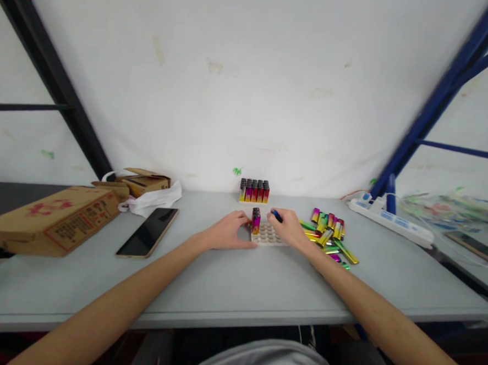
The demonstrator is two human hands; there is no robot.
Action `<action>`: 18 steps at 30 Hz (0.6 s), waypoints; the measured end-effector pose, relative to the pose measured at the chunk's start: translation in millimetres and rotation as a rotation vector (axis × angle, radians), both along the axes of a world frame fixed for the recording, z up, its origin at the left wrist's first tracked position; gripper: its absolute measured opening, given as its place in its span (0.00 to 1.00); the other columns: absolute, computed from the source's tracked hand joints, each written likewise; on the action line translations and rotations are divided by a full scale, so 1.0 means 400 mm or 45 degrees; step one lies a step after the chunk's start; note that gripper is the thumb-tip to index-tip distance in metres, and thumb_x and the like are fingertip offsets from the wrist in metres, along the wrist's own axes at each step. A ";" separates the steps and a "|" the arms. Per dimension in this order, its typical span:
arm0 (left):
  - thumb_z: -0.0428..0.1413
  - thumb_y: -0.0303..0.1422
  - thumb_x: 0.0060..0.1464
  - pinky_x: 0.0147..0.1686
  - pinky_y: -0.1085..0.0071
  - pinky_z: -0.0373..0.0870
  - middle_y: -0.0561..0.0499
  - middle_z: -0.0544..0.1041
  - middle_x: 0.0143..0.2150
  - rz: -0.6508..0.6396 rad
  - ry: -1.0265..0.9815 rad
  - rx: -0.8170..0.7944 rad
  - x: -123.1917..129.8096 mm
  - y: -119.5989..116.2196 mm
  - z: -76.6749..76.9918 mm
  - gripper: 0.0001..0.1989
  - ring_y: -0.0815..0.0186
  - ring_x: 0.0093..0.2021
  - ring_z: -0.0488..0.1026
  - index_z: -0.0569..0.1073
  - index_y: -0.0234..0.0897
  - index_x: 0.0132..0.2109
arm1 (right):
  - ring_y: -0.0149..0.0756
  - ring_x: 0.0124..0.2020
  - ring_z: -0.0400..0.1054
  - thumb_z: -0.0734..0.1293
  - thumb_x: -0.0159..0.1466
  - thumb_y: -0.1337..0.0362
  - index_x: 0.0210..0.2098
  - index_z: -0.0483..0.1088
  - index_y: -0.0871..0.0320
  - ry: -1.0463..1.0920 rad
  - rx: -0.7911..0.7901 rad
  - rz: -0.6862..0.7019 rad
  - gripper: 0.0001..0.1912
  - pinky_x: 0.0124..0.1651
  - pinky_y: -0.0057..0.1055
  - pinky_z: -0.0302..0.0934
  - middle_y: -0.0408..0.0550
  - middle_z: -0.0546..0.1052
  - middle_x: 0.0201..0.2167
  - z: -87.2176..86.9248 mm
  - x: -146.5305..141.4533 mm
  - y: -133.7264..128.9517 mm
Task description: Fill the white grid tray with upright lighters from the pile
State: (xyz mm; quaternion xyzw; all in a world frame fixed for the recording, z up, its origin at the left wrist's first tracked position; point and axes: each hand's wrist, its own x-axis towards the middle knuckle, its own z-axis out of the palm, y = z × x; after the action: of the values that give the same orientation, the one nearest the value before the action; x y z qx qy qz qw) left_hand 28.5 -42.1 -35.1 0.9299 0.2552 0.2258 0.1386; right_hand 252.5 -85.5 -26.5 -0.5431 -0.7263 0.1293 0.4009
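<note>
A pale tray with round holes (267, 236) lies on the table between my hands. Purple and orange lighters (256, 222) stand upright at its left end. My left hand (230, 230) rests at the tray's left edge, thumb and fingers apart, beside the standing lighters. Over the tray's right part, my right hand (287, 226) is closed around a lighter with a dark blue end (276, 215); the rest of it is hidden by the fingers. Loose, shiny lighters (326, 237) in yellow, green, red and purple lie in a pile right of my right hand.
Behind the tray stands a full block of upright lighters (254, 192). To the left are a phone (148, 233), a cardboard box (55, 218), a smaller box (147, 184) and white plastic (154, 200). A power strip (391, 220) lies at the right.
</note>
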 end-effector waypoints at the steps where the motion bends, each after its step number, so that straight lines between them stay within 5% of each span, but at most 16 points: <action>1: 0.65 0.51 0.50 0.52 0.62 0.72 0.44 0.78 0.48 0.000 0.005 0.002 0.000 0.000 0.000 0.25 0.54 0.48 0.74 0.78 0.38 0.48 | 0.31 0.25 0.54 0.58 0.66 0.53 0.22 0.56 0.55 -0.010 0.009 0.001 0.19 0.29 0.29 0.45 0.39 0.58 0.19 0.002 0.001 0.000; 8: 0.66 0.50 0.50 0.54 0.61 0.70 0.43 0.77 0.48 0.000 0.033 0.005 -0.001 0.002 -0.002 0.27 0.53 0.50 0.74 0.78 0.34 0.49 | 0.33 0.28 0.62 0.55 0.74 0.49 0.33 0.64 0.55 -0.076 0.061 0.164 0.20 0.33 0.29 0.54 0.43 0.70 0.27 0.036 0.017 -0.015; 13: 0.66 0.51 0.50 0.52 0.61 0.71 0.43 0.77 0.46 0.005 0.038 -0.003 -0.001 0.005 -0.002 0.27 0.53 0.48 0.74 0.78 0.34 0.48 | 0.34 0.30 0.63 0.56 0.74 0.48 0.31 0.65 0.57 -0.312 0.228 0.252 0.23 0.36 0.30 0.55 0.45 0.69 0.29 0.052 0.031 -0.019; 18: 0.65 0.52 0.50 0.51 0.62 0.72 0.43 0.77 0.46 0.019 0.050 0.030 -0.001 0.005 -0.002 0.27 0.53 0.48 0.74 0.78 0.35 0.47 | 0.29 0.21 0.59 0.59 0.73 0.48 0.26 0.65 0.57 -0.340 -0.055 0.345 0.25 0.28 0.28 0.49 0.40 0.69 0.19 0.057 0.034 -0.026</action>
State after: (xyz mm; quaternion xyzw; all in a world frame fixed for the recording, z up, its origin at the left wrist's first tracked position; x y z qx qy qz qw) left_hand 28.2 -40.1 -36.0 0.9338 0.2619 0.2116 0.1210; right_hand 266.3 -96.1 -3.8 -0.4612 -0.8366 0.1244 0.2681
